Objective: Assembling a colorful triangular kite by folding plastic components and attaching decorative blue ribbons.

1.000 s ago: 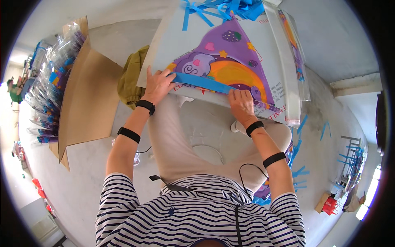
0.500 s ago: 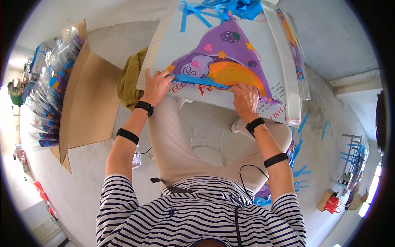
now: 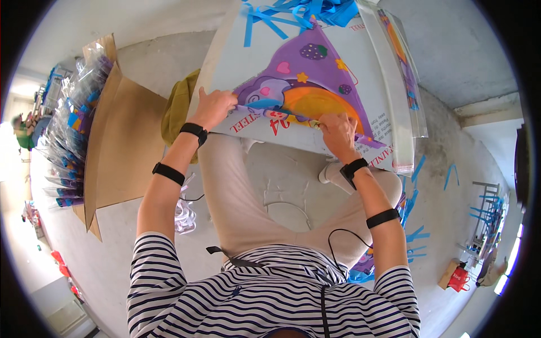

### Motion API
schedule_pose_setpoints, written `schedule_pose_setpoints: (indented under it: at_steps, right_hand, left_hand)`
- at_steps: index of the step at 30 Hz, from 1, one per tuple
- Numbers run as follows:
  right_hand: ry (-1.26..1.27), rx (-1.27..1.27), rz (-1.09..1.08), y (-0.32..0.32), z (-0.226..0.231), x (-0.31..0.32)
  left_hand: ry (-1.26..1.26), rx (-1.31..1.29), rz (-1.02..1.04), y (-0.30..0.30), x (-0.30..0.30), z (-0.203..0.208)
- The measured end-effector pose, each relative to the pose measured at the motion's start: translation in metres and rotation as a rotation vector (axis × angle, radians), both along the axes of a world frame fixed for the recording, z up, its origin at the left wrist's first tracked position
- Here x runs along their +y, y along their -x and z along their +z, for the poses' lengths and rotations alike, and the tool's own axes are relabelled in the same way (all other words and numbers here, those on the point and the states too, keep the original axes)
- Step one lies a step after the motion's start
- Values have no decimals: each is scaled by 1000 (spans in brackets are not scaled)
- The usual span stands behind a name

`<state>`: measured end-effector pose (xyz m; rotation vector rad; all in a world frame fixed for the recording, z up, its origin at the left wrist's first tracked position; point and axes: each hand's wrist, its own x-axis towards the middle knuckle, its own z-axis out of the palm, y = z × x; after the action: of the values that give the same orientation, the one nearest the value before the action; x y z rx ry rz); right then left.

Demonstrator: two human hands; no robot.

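A purple triangular kite (image 3: 307, 67), printed with a cloud, stars, hearts and an orange arc, lies on a white board (image 3: 239, 65) over my knees. Its near edge is folded in a narrow roll. My left hand (image 3: 216, 108) pinches that edge at its left end. Farther right along the same edge, my right hand (image 3: 339, 134) is closed with its fingers curled on the fold. Between the hands, a piece of blue strip (image 3: 264, 105) shows just behind the roll; the rest of it is hidden.
Blue ribbons (image 3: 332, 12) heap at the board's far end. Clear plastic sleeves (image 3: 401, 101) lie along its right side. At left stands an open cardboard box (image 3: 124, 135) beside several bagged kites (image 3: 73, 132). An olive cloth (image 3: 179, 110) sits by the board, and ribbons (image 3: 416, 234) lie at right.
The kite's near edge has turned over away from me, and the blue strip that lay along it is now mostly covered. Both hands have shifted slightly along with the edge.
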<state>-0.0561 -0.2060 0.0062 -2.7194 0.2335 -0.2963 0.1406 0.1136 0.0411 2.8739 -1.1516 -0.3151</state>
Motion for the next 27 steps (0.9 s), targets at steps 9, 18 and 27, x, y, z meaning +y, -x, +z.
schedule_pose_setpoints:
  at_steps: [9, 18, 27]
  right_hand:
    - [438, -269, 255, 21, -6, 18]
    - [534, -91, 245, 15, 7, 39]
    - [503, 4, 244, 11, 3, 43]
  left_hand:
    - [163, -362, -51, 44, 25, -34]
    - [200, -360, -55, 46, 25, -36]
    - [219, -377, -53, 45, 24, -38]
